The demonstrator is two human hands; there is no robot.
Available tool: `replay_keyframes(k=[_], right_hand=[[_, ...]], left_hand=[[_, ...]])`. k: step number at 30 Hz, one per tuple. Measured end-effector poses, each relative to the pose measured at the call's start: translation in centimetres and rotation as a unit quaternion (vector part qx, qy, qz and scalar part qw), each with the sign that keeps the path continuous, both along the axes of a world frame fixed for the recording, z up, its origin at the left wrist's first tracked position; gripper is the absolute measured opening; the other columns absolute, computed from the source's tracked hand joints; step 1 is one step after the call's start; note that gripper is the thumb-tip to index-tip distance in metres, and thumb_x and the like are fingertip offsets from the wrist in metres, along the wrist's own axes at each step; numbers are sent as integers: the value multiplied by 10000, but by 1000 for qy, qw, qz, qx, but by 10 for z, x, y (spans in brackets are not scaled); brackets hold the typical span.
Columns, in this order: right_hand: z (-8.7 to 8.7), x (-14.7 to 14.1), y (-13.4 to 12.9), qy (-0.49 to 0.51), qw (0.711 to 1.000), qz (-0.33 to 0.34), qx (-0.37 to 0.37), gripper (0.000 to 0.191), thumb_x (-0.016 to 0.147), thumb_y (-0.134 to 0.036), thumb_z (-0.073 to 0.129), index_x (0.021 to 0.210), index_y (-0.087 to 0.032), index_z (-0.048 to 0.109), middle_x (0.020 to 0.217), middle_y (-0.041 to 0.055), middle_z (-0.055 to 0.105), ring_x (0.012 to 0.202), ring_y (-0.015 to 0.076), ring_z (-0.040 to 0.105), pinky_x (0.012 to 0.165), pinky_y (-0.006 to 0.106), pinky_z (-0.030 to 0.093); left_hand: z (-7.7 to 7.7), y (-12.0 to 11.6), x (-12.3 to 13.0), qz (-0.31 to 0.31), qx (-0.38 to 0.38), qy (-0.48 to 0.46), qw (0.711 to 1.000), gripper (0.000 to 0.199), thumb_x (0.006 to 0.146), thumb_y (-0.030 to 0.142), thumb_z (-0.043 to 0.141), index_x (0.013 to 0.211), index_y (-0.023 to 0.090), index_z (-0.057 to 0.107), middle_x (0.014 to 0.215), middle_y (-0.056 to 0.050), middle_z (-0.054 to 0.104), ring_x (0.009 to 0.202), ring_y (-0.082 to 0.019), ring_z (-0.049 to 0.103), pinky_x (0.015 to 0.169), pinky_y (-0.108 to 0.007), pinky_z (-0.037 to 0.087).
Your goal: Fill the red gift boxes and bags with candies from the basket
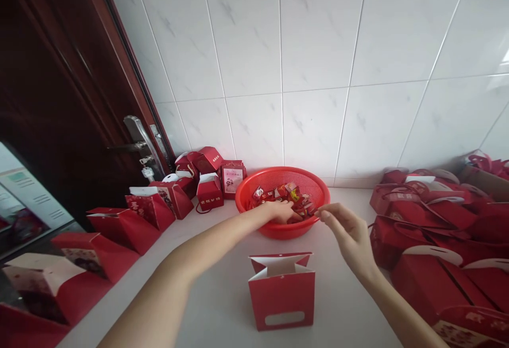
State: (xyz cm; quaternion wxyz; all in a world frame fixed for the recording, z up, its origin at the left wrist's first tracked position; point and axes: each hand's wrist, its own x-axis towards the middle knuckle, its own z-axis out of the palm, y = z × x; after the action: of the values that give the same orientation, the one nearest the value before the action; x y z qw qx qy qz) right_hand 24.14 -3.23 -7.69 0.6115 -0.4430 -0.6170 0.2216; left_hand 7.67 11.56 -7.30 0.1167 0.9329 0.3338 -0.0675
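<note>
A red plastic basket (pixel 245 195) with wrapped candies (pixel 292 194) in it stands against the tiled wall. My left hand (pixel 281 212) reaches over its near rim into the candies, its fingertips partly hidden among them. At the basket's right rim is my right hand (pixel 345 226), thumb and forefinger pinched together; whatever may be between them is too small to name. Nearer to me, an upright red paper box (pixel 282 297) has its top open and an oval cutout low on its front. Neither hand touches this box.
Red boxes (pixel 123 228) line the left edge beside a dark door (pixel 51 72) with a metal handle (pixel 143 141). Small boxes (pixel 209 191) cluster left of the basket. Many red boxes (pixel 433 279) are piled along the right, with a carton (pixel 483 181) behind.
</note>
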Motion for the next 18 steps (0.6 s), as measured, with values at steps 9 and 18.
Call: replay_keyframes(k=[9, 18], right_hand=[[-61, 2, 35, -322, 941, -10, 107, 300, 935, -207, 537, 1205, -221, 668, 1209, 110, 727, 1174, 310, 630, 1067, 560, 437], [-69, 0, 37, -341, 929, -47, 138, 348, 887, -141, 533, 1207, -233, 636, 1186, 102, 717, 1156, 299, 623, 1046, 528, 447]], left_hand=[[5, 38, -39, 125, 28, 100, 987, 261, 972, 345, 620, 1145, 152, 656, 1155, -84, 679, 1011, -209, 670, 889, -425, 572], [15, 17, -47, 53, 21, 57, 997, 307, 813, 237, 697, 1111, 289, 753, 1165, -5, 751, 1136, -220, 650, 1015, -286, 452]])
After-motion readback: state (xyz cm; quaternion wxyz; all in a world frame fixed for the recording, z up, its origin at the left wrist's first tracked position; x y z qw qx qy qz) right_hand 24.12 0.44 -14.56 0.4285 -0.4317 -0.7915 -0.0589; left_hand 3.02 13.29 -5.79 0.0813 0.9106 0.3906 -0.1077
